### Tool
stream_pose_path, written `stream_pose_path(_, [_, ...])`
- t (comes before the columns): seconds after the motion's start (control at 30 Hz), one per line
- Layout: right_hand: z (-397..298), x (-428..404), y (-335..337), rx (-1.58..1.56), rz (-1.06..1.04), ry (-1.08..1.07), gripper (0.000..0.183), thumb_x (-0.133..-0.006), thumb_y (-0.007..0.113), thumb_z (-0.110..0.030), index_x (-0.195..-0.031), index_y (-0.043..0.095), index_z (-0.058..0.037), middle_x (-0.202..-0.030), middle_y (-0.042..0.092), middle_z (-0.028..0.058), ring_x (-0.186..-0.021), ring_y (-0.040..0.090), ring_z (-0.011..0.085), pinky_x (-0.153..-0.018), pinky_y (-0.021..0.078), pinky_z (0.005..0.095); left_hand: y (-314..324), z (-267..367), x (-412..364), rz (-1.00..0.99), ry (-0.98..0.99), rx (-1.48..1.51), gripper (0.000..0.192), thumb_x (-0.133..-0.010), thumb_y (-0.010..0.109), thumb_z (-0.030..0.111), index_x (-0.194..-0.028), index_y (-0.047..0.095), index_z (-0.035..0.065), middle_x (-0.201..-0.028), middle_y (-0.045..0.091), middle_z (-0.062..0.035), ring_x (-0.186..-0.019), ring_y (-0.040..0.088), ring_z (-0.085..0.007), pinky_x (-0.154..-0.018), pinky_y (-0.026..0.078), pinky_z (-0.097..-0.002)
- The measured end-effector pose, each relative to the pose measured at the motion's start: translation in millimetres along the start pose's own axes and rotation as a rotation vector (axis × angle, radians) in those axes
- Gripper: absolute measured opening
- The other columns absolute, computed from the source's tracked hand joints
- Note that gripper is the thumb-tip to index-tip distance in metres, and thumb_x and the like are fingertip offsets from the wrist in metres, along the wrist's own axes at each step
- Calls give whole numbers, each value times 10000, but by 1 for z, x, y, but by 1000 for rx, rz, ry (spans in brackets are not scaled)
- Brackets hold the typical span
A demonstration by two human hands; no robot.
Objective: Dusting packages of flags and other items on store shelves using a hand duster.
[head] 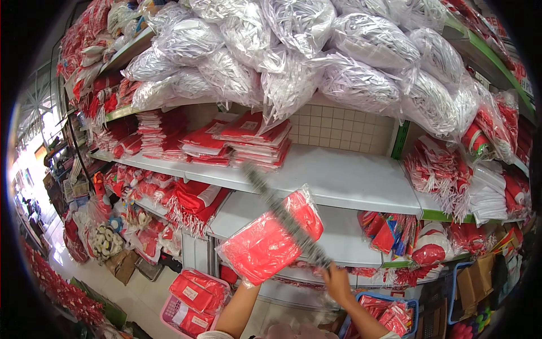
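Observation:
My right hand (pixel 337 283) is closed around the lower end of a long, dark, motion-blurred duster (pixel 279 216), which points up and left toward the metal shelf (pixel 338 178). Behind and left of the duster is a flat red package in clear plastic (pixel 262 241), tilted in front of the lower shelf. My left forearm (pixel 239 307) reaches up to the package's lower edge; the left hand itself is hidden behind it. Stacks of red and white packets (pixel 258 142) lie on the shelf, just beyond the duster's upper end.
Plastic bags of white strips (pixel 292 80) bulge from the shelf above. A pink basket (pixel 169 311) with red packets stands at lower left, a blue basket (pixel 415 307) with more at lower right. Fringed red goods (pixel 440 173) fill the right shelf. A green upright (pixel 400 140) divides the shelving.

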State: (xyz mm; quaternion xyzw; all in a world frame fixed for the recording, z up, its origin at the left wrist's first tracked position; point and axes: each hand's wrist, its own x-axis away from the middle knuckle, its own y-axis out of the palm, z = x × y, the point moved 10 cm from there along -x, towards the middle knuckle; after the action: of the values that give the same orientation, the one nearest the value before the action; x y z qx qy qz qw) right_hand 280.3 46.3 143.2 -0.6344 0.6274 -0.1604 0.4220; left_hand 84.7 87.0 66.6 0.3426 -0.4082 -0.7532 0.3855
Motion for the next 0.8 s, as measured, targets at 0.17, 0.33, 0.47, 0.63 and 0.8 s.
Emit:
stream_pose_path(0.17, [-14,-56,-120,117,567,-133,305,-804,517,-148,-1018,436,53,-781,526,236,-727,546,401,-580,406,444,6,-13,-5,42,34,-32,553,-854,410,434,-1214,425,15,-1120,527,-123,-1041,506,-225,-924,365,-326])
stream_pose_path(0.33, [-11,-131,-160,306,490,28,281,-767,510,-76,-1014,468,50,-891,514,206,-768,549,401,-659,448,441,13,-9,-2,103,81,-82,546,-857,411,426,-1214,426,13,-1120,529,-123,-1041,507,-223,-924,367,-323])
stream_pose_path(0.47, [34,-176,-146,486,302,75,268,-737,547,-71,-957,511,79,-930,493,220,-790,560,377,-682,450,440,17,-14,-7,128,88,-117,541,-860,411,419,-1215,426,11,-1120,530,-123,-1041,507,-221,-923,368,-320])
stream_pose_path(0.63, [-17,-152,-149,668,496,-56,353,-734,576,-125,-1020,508,70,-952,485,186,-929,502,339,-783,398,423,12,-6,7,182,124,-166,534,-863,411,411,-1215,426,9,-1119,531,-122,-1040,508,-220,-923,369,-317])
stream_pose_path(0.8, [-58,-128,-98,-149,171,-287,435,-808,580,-216,-1147,457,28,-972,518,106,-917,503,208,-763,409,319,6,0,11,228,159,-209,527,-867,412,403,-1215,426,7,-1119,532,-122,-1040,510,-218,-922,370,-314])
